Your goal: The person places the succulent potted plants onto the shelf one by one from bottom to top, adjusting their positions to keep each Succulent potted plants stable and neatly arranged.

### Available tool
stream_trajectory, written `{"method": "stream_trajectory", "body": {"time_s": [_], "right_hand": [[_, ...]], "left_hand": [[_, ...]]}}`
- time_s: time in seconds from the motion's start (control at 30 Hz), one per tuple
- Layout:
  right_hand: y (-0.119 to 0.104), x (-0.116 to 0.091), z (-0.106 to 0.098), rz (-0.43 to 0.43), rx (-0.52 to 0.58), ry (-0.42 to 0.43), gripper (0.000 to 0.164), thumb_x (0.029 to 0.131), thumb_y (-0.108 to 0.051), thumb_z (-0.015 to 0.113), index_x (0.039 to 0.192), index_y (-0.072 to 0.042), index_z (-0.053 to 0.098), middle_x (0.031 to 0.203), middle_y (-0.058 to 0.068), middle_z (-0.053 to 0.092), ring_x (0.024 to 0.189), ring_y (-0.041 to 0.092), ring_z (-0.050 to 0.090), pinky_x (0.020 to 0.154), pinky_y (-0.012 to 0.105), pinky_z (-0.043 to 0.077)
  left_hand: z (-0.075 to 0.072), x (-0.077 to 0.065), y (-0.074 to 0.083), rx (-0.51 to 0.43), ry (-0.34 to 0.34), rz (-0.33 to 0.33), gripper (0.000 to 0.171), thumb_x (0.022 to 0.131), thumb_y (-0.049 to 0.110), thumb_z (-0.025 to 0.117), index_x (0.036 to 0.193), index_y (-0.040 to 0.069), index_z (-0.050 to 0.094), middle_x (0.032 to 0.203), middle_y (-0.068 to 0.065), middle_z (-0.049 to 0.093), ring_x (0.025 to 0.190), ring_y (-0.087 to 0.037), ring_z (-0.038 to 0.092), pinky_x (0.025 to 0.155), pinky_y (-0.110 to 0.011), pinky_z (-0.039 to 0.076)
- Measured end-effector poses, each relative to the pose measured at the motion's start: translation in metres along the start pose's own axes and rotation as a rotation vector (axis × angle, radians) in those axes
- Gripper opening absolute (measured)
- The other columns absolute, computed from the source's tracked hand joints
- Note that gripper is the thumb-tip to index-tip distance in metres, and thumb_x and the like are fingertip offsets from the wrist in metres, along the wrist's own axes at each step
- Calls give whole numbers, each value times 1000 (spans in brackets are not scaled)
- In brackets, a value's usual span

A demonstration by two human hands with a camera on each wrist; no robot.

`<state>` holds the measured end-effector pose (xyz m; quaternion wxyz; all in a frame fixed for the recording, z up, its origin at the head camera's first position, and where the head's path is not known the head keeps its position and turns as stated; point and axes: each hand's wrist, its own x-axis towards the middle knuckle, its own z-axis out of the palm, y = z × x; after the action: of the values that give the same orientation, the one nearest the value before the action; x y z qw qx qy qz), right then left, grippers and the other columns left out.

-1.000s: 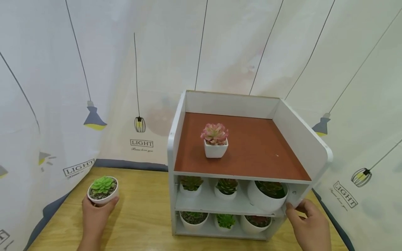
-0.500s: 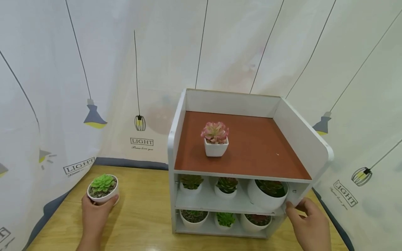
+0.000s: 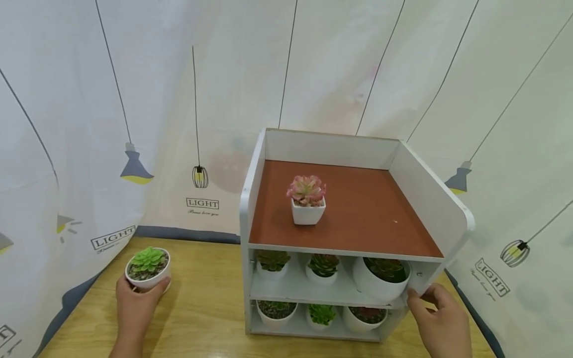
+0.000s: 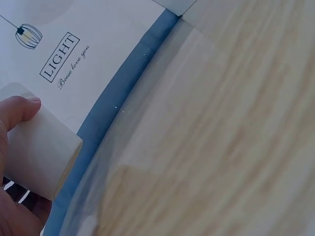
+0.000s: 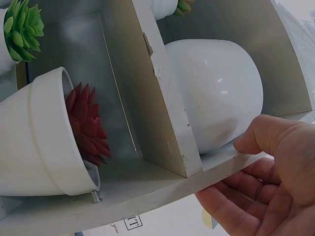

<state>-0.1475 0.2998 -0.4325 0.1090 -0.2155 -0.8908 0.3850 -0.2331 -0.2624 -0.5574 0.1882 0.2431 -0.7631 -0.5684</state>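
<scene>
My left hand [image 3: 134, 306] grips a small white pot with a green succulent [image 3: 148, 268], just above the wooden table at the left; the left wrist view shows the pot's white side [image 4: 39, 147] under my thumb. My right hand [image 3: 436, 318] holds the front edge of the right side panel [image 5: 216, 169] of a white three-tier shelf [image 3: 440, 204], thumb inside the middle tier next to a large round white pot [image 3: 380, 279] [image 5: 216, 91]. A pink succulent in a square white pot [image 3: 307, 200] stands on the brown top tier.
Middle and bottom tiers each hold three potted succulents, among them a red one in a white pot [image 5: 44, 142]. A curtain printed with lamps [image 3: 134, 124] hangs close behind the table [image 3: 206, 308]. Bare wood lies between my left hand and the shelf.
The left hand has lifted the green succulent pot slightly. The right hand stays on the shelf's side panel.
</scene>
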Motion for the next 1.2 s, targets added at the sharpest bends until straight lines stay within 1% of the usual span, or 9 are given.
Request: {"method": "stream_trajectory", "body": {"time_s": [0.1, 0.33, 0.53, 0.67, 0.83, 0.97, 1.1, 1.2], "right_hand": [[-1, 1, 0, 7, 5, -11, 40, 104, -30, 61, 133, -4, 62, 137, 24, 63, 125, 42, 61, 97, 56, 60], [-1, 0, -1, 5, 9, -17, 42, 104, -31, 61, 135, -3, 61, 138, 24, 63, 124, 43, 61, 96, 56, 60], [-1, 0, 0, -2, 12, -1, 39, 104, -28, 62, 133, -3, 62, 136, 24, 64, 123, 42, 61, 96, 56, 60], [-1, 0, 0, -7, 15, 5, 39, 104, -27, 62, 133, -2, 63, 135, 25, 64, 123, 43, 61, 96, 56, 60], [-2, -1, -1, -10, 18, 8, 38, 103, -26, 63, 132, -2, 63, 136, 25, 64, 124, 44, 61, 97, 57, 60], [-2, -1, -1, -11, 15, 11, 37, 103, -26, 63, 131, -1, 63, 135, 25, 64, 124, 44, 61, 97, 57, 60], [-2, -1, -1, -12, 14, 10, 37, 103, -26, 63, 131, -1, 63, 136, 25, 64, 124, 44, 61, 97, 58, 60], [-2, -1, -1, -12, 15, 6, 38, 103, -25, 62, 133, -1, 62, 136, 25, 63, 124, 44, 61, 97, 58, 59]], "left_hand": [[0, 0, 2, -9, 0, 5, 111, 82, 23, 89, 163, 0, 17, 163, -27, 29, 148, -42, 36, 126, -56, 32], [-2, -3, 7, 22, -15, -4, 113, 83, 30, 88, 164, 1, 14, 164, -26, 27, 148, -43, 36, 123, -59, 36], [-3, -5, 13, 32, -15, 27, 113, 83, 32, 88, 163, 0, 15, 162, -28, 29, 144, -45, 38, 121, -61, 37], [-2, -7, 18, 46, -14, 46, 111, 83, 31, 88, 163, 0, 18, 160, -28, 32, 142, -43, 40, 119, -61, 39], [-1, -10, 23, 58, -1, 91, 107, 83, 29, 89, 162, 0, 23, 156, -28, 37, 138, -41, 43, 114, -56, 40], [0, -12, 26, 66, 1, 104, 106, 84, 30, 88, 162, 0, 24, 155, -27, 38, 137, -41, 43, 114, -55, 40], [-1, -16, 32, 60, -6, 115, 106, 83, 31, 89, 161, -1, 24, 155, -28, 38, 137, -42, 43, 115, -60, 40], [-1, -19, 38, 68, -23, 115, 108, 83, 33, 89, 162, 0, 23, 156, -28, 36, 139, -43, 42, 117, -63, 39]]}}
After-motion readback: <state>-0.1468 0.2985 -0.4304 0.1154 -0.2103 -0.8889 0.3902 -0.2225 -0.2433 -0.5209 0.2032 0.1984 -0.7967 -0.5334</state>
